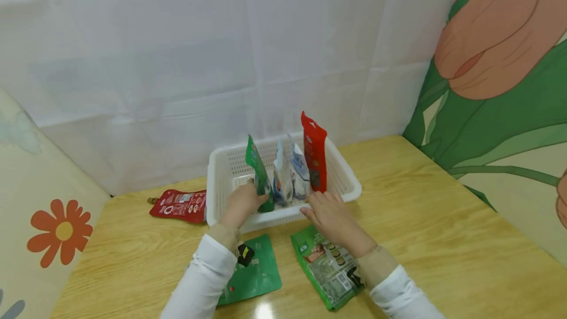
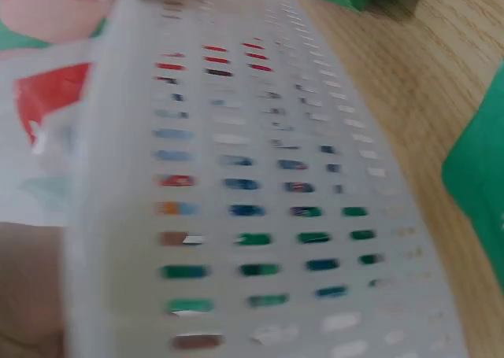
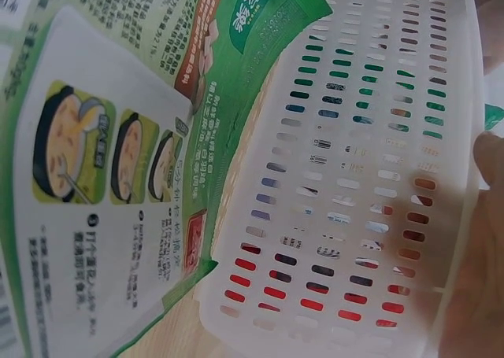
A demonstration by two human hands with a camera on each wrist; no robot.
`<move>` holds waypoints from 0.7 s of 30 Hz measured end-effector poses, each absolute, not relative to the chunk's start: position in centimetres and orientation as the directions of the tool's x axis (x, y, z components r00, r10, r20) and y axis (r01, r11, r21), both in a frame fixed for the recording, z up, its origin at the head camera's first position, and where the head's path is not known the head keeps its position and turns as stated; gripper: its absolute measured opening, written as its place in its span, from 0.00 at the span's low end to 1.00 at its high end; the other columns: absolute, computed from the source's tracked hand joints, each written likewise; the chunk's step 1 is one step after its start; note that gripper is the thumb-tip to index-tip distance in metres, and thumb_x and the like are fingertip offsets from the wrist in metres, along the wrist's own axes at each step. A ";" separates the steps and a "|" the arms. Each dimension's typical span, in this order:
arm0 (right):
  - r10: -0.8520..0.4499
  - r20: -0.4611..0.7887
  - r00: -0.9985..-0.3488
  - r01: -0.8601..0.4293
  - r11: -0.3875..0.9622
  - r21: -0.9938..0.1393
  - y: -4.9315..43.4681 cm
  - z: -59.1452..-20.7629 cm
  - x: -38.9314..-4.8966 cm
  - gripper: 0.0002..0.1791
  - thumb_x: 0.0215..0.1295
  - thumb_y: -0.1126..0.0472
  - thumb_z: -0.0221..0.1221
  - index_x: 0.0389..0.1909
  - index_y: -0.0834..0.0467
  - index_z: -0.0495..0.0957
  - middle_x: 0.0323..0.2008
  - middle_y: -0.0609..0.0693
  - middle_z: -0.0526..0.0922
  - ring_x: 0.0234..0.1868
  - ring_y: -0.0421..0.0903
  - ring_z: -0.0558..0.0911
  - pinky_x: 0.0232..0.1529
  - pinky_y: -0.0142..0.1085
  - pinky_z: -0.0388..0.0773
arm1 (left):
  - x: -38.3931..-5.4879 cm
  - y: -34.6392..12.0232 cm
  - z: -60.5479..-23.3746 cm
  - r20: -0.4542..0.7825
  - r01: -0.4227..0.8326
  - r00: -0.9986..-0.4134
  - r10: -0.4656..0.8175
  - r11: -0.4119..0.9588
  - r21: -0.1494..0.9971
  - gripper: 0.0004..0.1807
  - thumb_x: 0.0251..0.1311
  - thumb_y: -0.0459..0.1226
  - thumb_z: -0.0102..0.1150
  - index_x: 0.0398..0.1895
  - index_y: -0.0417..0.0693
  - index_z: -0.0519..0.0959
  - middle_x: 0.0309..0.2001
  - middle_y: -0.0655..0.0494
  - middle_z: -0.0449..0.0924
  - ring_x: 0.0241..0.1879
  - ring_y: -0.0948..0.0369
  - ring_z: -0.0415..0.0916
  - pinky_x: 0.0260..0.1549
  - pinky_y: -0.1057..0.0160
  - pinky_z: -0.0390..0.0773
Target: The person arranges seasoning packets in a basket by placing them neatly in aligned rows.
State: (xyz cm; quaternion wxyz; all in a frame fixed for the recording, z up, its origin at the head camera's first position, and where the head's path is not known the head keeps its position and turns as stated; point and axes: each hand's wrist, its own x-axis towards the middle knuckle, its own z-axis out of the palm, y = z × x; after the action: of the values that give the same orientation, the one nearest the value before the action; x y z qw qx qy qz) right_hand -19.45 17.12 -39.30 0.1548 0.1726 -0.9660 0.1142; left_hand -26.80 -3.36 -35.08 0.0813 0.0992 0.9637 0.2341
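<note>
My left hand [image 1: 241, 205] reaches over the basket's front rim and holds an upright green packet [image 1: 259, 171] low at its near edge, thumb on one side and fingers on the other. On the right part of that rim rests my right hand [image 1: 334, 218], fingers reaching over it close to a standing red packet [image 1: 315, 156]. The white plastic basket [image 1: 284, 216] has slotted walls. Between the green and red packets stand two blue-and-white packets, one [image 1: 282, 174] beside the other [image 1: 299, 171]. The left wrist view hides most of the left hand behind the basket wall.
A dark red pouch [image 1: 181, 206] lies left of the basket. In front of the basket, a green pouch [image 1: 257, 272] lies flat under the left forearm. A green printed packet [image 1: 328, 265] lies beneath the right forearm. White cloth [image 1: 177, 63] hangs behind the wooden table [image 1: 425, 220].
</note>
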 end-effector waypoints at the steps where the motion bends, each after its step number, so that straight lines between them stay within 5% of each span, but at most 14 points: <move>1: -0.301 0.339 -0.892 -0.372 0.913 -0.168 17.1 -39.3 -19.5 0.12 0.71 0.52 0.49 0.40 0.58 0.71 0.38 0.52 0.78 0.41 0.51 0.74 0.48 0.44 0.67 | -26.6 -3.5 -34.9 -0.113 0.161 -0.964 0.240 0.868 0.469 0.32 0.61 0.44 0.59 0.62 0.30 0.67 0.52 0.35 0.80 0.42 0.46 0.81 0.37 0.52 0.80; 5: -0.305 0.344 -0.888 -0.378 0.911 -0.166 17.2 -39.5 -19.5 0.14 0.72 0.51 0.47 0.40 0.58 0.71 0.37 0.52 0.78 0.40 0.51 0.74 0.47 0.43 0.67 | -25.2 -4.4 -34.1 -0.109 0.171 -0.960 0.258 0.849 0.500 0.33 0.64 0.44 0.56 0.66 0.32 0.62 0.60 0.34 0.73 0.54 0.41 0.76 0.49 0.47 0.78; 9: -0.303 0.346 -0.888 -0.377 0.911 -0.169 17.3 -39.5 -19.6 0.14 0.72 0.50 0.48 0.40 0.58 0.72 0.39 0.52 0.78 0.41 0.50 0.74 0.47 0.43 0.67 | -23.1 -5.8 -33.1 0.015 0.212 -0.972 0.236 0.844 0.493 0.31 0.65 0.44 0.53 0.66 0.37 0.64 0.56 0.37 0.77 0.47 0.44 0.80 0.39 0.49 0.81; 15: -0.305 0.343 -0.888 -0.375 0.914 -0.158 17.2 -39.6 -19.6 0.14 0.72 0.51 0.48 0.41 0.58 0.72 0.39 0.52 0.78 0.41 0.50 0.74 0.47 0.43 0.67 | -20.1 -9.2 -32.0 0.286 0.295 -0.946 0.156 0.782 0.549 0.16 0.62 0.38 0.57 0.52 0.42 0.76 0.43 0.46 0.84 0.40 0.52 0.82 0.33 0.56 0.80; 21: -0.305 0.344 -0.888 -0.377 0.911 -0.165 17.1 -39.5 -19.5 0.13 0.72 0.52 0.49 0.41 0.59 0.72 0.39 0.52 0.78 0.41 0.50 0.73 0.49 0.43 0.67 | -17.6 -13.1 -32.5 0.153 0.143 -0.986 0.062 0.790 0.596 0.12 0.64 0.37 0.56 0.47 0.42 0.78 0.41 0.48 0.83 0.38 0.55 0.79 0.29 0.62 0.79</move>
State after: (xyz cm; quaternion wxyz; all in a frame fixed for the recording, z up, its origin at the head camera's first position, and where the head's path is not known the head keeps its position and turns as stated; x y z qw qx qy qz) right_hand -19.51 17.15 -39.48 0.1575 0.1767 -0.9649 0.1141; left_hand -17.65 -13.07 -32.48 -0.0627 0.0543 0.9440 0.3193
